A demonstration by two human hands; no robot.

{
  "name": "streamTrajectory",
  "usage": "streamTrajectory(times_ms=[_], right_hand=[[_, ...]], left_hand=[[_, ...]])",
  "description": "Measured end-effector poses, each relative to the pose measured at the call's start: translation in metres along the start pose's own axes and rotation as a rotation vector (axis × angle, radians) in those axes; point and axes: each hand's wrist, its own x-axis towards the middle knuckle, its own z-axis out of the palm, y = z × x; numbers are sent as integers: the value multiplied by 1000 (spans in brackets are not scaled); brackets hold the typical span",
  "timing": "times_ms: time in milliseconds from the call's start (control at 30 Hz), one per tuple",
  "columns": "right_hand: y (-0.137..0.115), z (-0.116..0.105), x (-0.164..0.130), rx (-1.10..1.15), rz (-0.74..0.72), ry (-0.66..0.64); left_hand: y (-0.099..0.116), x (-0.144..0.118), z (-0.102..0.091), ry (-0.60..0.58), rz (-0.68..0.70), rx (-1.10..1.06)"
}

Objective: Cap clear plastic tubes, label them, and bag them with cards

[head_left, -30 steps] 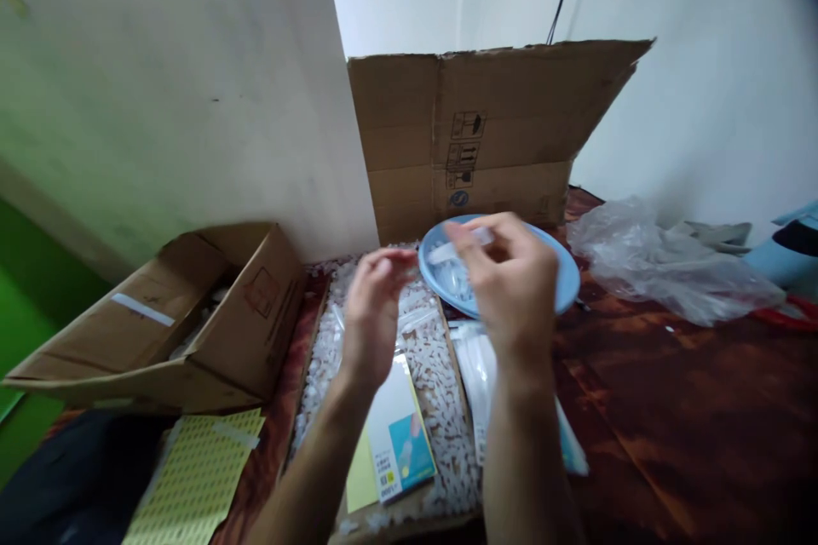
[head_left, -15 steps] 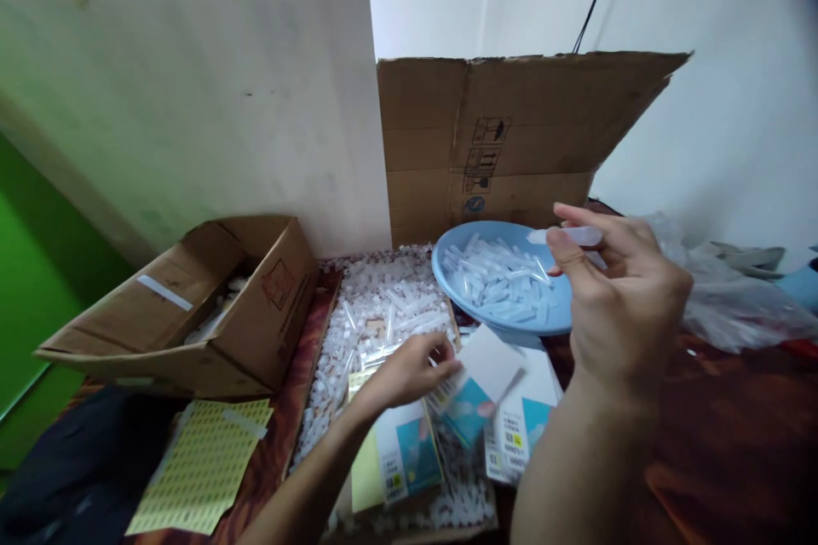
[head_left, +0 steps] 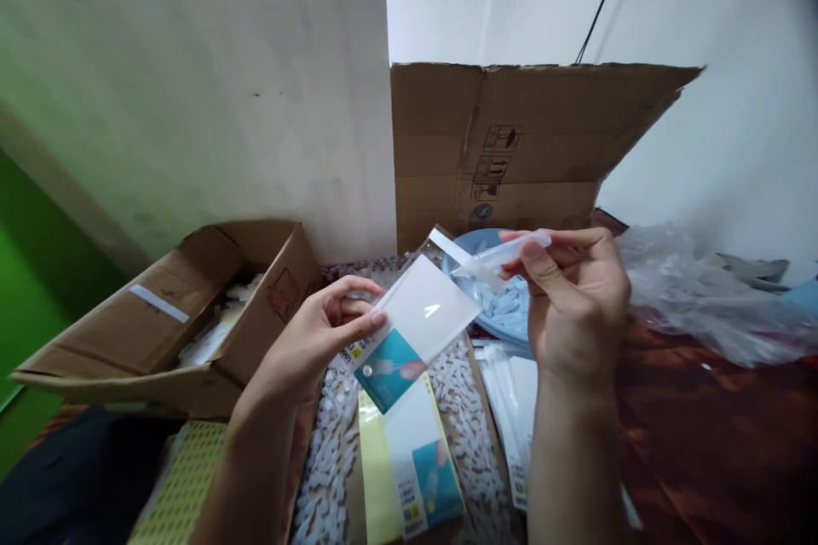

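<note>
Against white wall and cardboard at frame centre, the left hand (head_left: 319, 328) pinches a clear packet (head_left: 415, 319) whose open mouth faces right, where the right hand (head_left: 575, 298) grips a small tube (head_left: 504, 254) pointing lengthwise left at it.

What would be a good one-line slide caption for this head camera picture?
Left hand holds a small printed plastic pouch while right hand brings a clear plastic tube to its open end, above a blue bowl.
</note>
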Motion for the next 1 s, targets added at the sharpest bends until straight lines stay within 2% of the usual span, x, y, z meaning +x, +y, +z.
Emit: streamTrajectory(times_ms=[167,300,400,533,600,733,800,900,1000], right_hand=[[13,20,-10,-16,67,-164],[24,34,-18,-12,45,-255],[24,38,-23,-53,72,-392],[19,37,-28,-231,118,-593],[20,39,-30,-277,154,-604],[25,49,-35,-111,249,-419],[25,53,-36,-23,308,-390],[20,52,-35,51,422,-428],[16,40,-30,33,556,-633]], left_hand=[[0,-2,-12,-28,3,-37],[2,-2,-17,-6,18,-57],[3,-1,-17,53,78,-21],[3,1,-17,84,102,12],[3,0,-18,80,107,23],[3,-1,-22,100,124,23],[4,-2,-25,99,127,17],[7,-4,-31,49,125,46],[10,-7,-37,4,125,136]])
